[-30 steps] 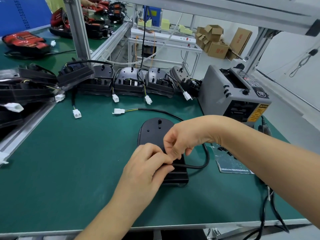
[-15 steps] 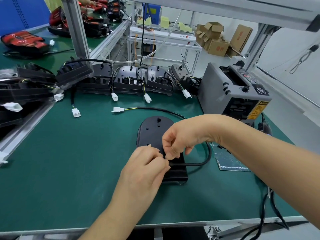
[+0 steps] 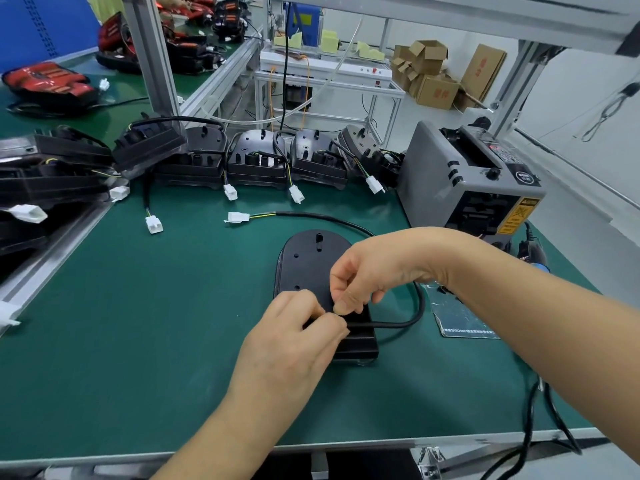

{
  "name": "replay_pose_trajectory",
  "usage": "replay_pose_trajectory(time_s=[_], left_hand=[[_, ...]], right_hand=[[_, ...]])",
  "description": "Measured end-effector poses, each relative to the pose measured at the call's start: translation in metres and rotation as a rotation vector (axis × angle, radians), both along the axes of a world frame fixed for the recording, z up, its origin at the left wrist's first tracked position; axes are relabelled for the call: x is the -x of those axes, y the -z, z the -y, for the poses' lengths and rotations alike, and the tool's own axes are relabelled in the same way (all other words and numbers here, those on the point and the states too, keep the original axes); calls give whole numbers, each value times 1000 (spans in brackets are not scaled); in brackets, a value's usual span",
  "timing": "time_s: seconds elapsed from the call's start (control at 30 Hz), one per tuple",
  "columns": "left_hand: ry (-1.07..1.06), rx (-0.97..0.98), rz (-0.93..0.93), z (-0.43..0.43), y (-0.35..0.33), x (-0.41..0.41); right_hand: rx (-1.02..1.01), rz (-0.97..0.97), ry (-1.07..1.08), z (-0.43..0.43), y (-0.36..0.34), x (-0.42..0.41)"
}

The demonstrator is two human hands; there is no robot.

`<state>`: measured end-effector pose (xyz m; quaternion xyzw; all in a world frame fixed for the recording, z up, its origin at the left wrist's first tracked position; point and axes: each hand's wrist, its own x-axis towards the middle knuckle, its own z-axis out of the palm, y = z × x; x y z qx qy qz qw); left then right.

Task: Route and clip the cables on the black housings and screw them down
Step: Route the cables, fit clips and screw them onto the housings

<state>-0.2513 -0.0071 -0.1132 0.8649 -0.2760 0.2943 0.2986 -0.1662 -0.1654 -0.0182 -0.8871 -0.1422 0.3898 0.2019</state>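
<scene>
From the head view I look down on the green mat (image 3: 138, 323), where the black housing (image 3: 304, 268) lies flat in front of me, its rounded end pointing away and its squared end nearest me. My left hand (image 3: 294, 337) lies over that near end with the fingers curled, pinching the cable (image 3: 412, 306) against the housing just where it comes out from under my fingertips. My right hand (image 3: 367, 275) reaches in from the right, above the housing's middle, with the thumb and forefinger pressed together right beside my left fingertips; I cannot tell whether anything is caught between them. From my left fingers the cable runs right, loops round beside the housing and passes behind my right wrist, then goes off to the left across the mat to its white connector (image 3: 238, 217), which lies well apart from the housing. Behind it a row of other housings (image 3: 256, 161) stands along the back of the mat, their white plugs hanging forward. A grey tape dispenser (image 3: 460, 178) sits at the right rear, and a plastic sleeve (image 3: 460, 320) lies on the mat under my right forearm
</scene>
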Motion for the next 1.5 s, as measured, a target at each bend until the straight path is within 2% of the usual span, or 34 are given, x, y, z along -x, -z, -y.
replay_pose_trajectory(time_s=[0.17,0.43,0.57,1.0,1.23,1.3,1.4,1.43,1.5], left_hand=[[-2,46,5,2,3,0],[33,-47,68,-3,1,-2],[49,-51,54,-5,0,-1],[21,-42,17,-3,0,2],[20,-45,31,-2,0,2],[18,-39,37,-2,-1,2],[14,-25,31,-2,0,3],[17,-20,28,-2,0,3],[21,-17,28,-2,1,2]], right_hand=[[20,14,-8,-2,-1,1],[-10,10,11,1,1,1],[-56,-3,40,6,1,1],[-14,-7,7,1,-1,0],[-118,35,118,7,1,11],[-161,119,214,13,2,17],[-139,367,460,35,0,27],[-50,452,508,47,0,30],[267,585,546,73,3,35]])
